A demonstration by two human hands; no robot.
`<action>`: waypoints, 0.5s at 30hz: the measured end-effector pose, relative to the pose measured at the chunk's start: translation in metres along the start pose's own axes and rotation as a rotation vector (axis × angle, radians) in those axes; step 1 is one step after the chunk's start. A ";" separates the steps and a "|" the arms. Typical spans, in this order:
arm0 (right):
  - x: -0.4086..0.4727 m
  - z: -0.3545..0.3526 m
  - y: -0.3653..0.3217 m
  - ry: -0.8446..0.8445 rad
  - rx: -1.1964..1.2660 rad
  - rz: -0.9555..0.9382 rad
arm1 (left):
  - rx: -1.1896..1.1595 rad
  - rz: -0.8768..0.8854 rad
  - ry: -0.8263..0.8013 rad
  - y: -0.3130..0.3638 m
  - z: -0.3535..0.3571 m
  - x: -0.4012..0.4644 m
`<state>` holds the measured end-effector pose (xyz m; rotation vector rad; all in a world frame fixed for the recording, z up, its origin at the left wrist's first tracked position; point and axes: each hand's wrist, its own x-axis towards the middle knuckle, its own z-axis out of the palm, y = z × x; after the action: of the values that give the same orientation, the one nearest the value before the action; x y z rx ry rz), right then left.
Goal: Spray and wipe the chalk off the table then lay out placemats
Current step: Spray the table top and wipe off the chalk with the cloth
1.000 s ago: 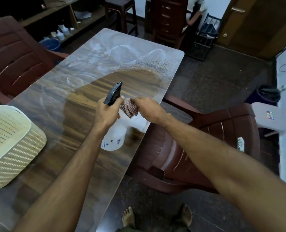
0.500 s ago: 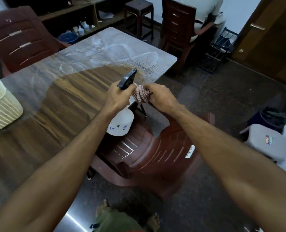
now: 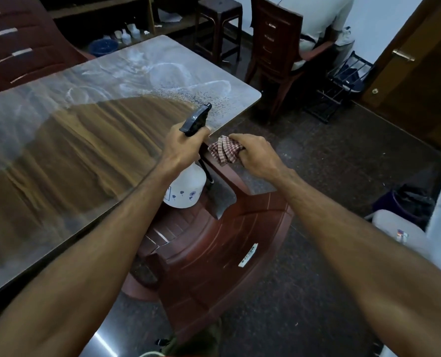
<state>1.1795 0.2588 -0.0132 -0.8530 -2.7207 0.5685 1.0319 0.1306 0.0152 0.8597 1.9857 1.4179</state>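
Observation:
The wooden table (image 3: 80,155) fills the left of the view. White chalk swirls (image 3: 162,78) and dark spray droplets cover its far end, while the near part shows clean wood grain. My left hand (image 3: 186,145) grips the neck of a white spray bottle (image 3: 186,189) with a black trigger head that points toward the far end. The bottle hangs just beyond the table's right edge. My right hand (image 3: 258,155) holds a bunched red-checked cloth (image 3: 226,149) beside the bottle, above a chair.
A maroon plastic chair (image 3: 214,243) stands tucked against the table's right side beneath my hands. Another maroon chair (image 3: 21,47) is at the far left. A dark stool (image 3: 219,24), a wooden chair with a seated person (image 3: 291,42) and a black rack (image 3: 343,83) stand beyond the table.
The view has shifted right along the table, and the cream basket has slid almost out of sight at the left. Both hands stay together with bottle and cloth, now beyond the table's right edge.

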 end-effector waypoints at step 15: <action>0.068 -0.020 0.075 -0.172 0.016 -0.168 | 0.019 -0.113 0.173 0.010 0.059 0.058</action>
<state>1.1687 0.3616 -0.0200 -0.5884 -2.9012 0.6541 1.0397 0.2123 0.0034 0.6395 2.1422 1.4528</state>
